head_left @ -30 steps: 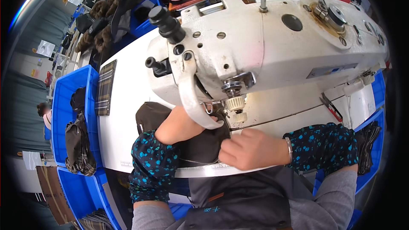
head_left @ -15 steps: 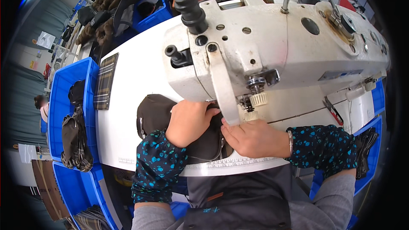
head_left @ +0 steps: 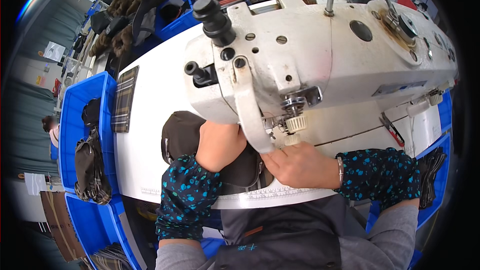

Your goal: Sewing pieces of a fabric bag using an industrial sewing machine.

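Note:
A dark brown fabric piece with a zipper point(head_left: 237, 170), perhaps part of a bag, lies under the head of a white sewing machine point(head_left: 310, 65). My left hand point(head_left: 220, 142) rests on its far part, and its fingers disappear behind the machine head, so their grip is hidden. At the fabric's right edge, beside the zipper, my right hand point(head_left: 300, 165) has its fingers bent and pressed together on the material. The machine's pale lever point(head_left: 251, 107) hangs between both hands. The needle area is mostly hidden.
Red-handled snippers point(head_left: 392, 130) lie right on the white table point(head_left: 150, 165), which has a ruler strip point(head_left: 280, 194) along its front edge. A folded plaid cloth point(head_left: 124, 100) lies at left, near a blue bin point(head_left: 67, 135) of fabric pieces. Another blue bin point(head_left: 446, 155) stands right.
My left hand has turned and slid farther under the machine head, hiding its thumb and fingers. My right hand stays nearly in place. The view has shifted slightly.

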A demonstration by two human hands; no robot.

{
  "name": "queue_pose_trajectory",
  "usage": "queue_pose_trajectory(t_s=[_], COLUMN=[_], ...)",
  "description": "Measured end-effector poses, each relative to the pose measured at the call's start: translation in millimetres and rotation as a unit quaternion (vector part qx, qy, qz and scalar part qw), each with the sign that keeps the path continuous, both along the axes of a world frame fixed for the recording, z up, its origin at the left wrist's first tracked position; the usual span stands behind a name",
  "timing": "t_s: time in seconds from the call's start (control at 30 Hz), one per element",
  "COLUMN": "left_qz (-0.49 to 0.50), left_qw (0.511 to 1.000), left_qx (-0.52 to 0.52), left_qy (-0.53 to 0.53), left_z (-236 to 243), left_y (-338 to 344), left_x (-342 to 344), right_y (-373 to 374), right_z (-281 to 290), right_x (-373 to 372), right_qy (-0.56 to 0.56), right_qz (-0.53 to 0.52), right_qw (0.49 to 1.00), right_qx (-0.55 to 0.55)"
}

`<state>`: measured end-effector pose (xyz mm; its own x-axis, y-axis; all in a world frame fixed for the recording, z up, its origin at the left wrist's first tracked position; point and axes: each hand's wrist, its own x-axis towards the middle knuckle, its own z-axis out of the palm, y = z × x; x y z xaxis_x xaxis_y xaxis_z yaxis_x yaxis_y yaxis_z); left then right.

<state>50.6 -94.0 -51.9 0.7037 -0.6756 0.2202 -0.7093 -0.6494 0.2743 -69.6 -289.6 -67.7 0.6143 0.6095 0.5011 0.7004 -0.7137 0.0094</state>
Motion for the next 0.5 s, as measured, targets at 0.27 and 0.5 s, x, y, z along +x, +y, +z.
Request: queue_pose_trajectory(t_s=[0.27,0.5], left_qz=[-0.002,0.005], left_qw=[0.999,0.998], left_qx=[-0.033,-0.015], left_qy=[0.039,0.056], left_z=[4.8,3.0], left_y=[-5.2,-3.9], left_x=[8.7,11.8], right_y=[-1.3,-0.2], right_z=[6.2,5.4], right_x=[-2.1,-1.4], right_qy=[0.039,0.050], right_qz=[-0.016,-0.030], right_qw=[0.999,0.998], right_qx=[-0.032,-0.029])
